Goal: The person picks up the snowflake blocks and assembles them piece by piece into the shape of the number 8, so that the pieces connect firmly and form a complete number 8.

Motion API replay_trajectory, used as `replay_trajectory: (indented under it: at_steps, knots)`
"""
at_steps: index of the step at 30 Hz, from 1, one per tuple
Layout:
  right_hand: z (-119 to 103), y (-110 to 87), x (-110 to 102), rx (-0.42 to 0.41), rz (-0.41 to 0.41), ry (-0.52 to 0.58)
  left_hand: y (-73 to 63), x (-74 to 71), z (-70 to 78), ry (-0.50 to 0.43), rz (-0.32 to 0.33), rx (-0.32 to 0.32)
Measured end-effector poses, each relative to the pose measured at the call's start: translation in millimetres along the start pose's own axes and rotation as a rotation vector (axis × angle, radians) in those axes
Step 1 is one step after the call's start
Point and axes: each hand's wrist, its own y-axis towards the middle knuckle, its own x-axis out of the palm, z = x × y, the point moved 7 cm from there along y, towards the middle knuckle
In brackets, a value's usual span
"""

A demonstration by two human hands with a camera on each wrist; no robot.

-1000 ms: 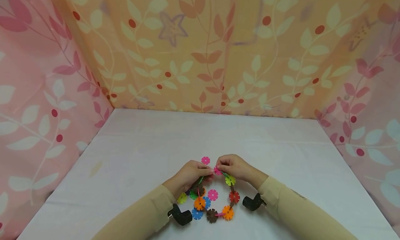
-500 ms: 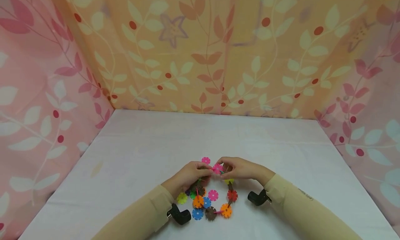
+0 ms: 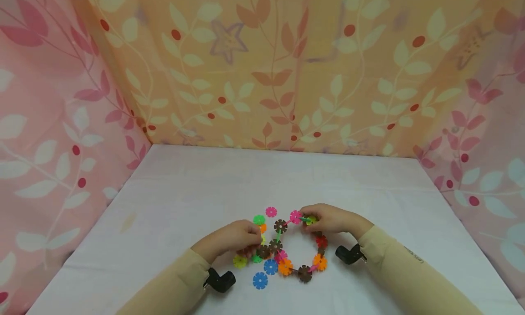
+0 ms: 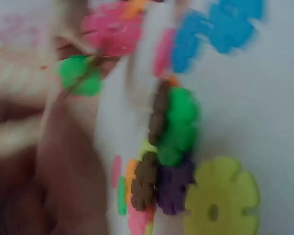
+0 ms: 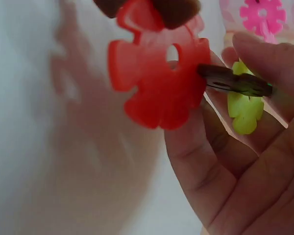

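Note:
A ring of linked plastic snowflake discs hangs from my right hand (image 3: 338,219) in the head view. My right fingers and thumb grip it around a yellow-green disc (image 5: 245,112); beside the fingers in the right wrist view is a red disc (image 5: 142,90). The ring also has a pink disc (image 3: 295,217), a brown disc (image 3: 305,273) and an orange disc (image 3: 320,262). Left of the ring, my left hand (image 3: 229,238) is over loose discs, its fingers loosely bent. Blur in the left wrist view hides the fingertips; I see nothing held there.
Loose discs lie on the white table (image 3: 197,183): a blue disc (image 3: 260,281), a yellow disc (image 4: 225,196), a purple disc (image 4: 174,191) and a pink disc (image 3: 271,212) farther back. Patterned cloth (image 3: 262,78) walls the table at the back and both sides.
My left hand has let go of the ring and moved left, uncovering green and orange discs. My right hand has shifted right, carrying the ring with it, and now grips it at the yellow-green disc.

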Motion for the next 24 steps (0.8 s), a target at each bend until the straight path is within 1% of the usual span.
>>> replay_trajectory:
  at_steps: [1, 2, 3, 4, 5, 6, 7, 8, 9, 11, 13, 15, 19, 24]
  knots:
    - [2, -1.5, -2, 0.006, 0.003, -0.005, -4.1, 9.2, -1.3, 0.021, -0.117, -0.006]
    - [4, -2.8, -4, 0.010, 0.005, -0.006, -8.5, 20.3, -3.2, 0.021, -0.245, -0.017]
    - [6, -4.0, -6, 0.015, 0.007, -0.006, -13.0, 31.7, -5.7, -0.001, -0.370, -0.039]
    - [7, -5.0, -7, 0.020, 0.007, -0.002, -16.2, 41.9, -8.3, -0.031, -0.467, -0.058]
    - [8, -5.9, -7, 0.024, 0.005, 0.003, -17.9, 50.5, -10.8, -0.068, -0.536, -0.081]
    - [9, -6.7, -8, 0.028, 0.003, 0.014, -18.0, 56.8, -13.0, -0.097, -0.569, -0.093]
    - [10, -7.3, -8, 0.032, 0.001, 0.022, -16.2, 61.3, -14.6, -0.117, -0.574, -0.091]
    - [10, -7.8, -8, 0.032, -0.001, 0.031, -13.2, 63.8, -15.3, -0.131, -0.554, -0.078]
    - [11, -8.3, -9, 0.035, 0.000, 0.033, -9.3, 64.2, -15.2, -0.140, -0.516, -0.062]
    - [13, -9.1, -10, 0.037, 0.008, 0.032, -1.3, 61.2, -13.2, -0.153, -0.422, -0.032]
    - [15, -9.6, -12, 0.035, 0.016, 0.031, 7.1, 54.8, -9.8, -0.151, -0.333, -0.001]
    - [17, -9.9, -14, 0.033, 0.024, 0.031, 15.7, 46.4, -7.7, -0.153, -0.264, 0.004]
    - [17, -9.7, -15, 0.032, 0.027, 0.042, 34.4, 26.4, -7.9, -0.171, -0.160, 0.010]
    - [7, -7.4, -9, 0.043, 0.012, 0.044, 54.4, 0.8, -7.8, -0.219, -0.052, 0.014]
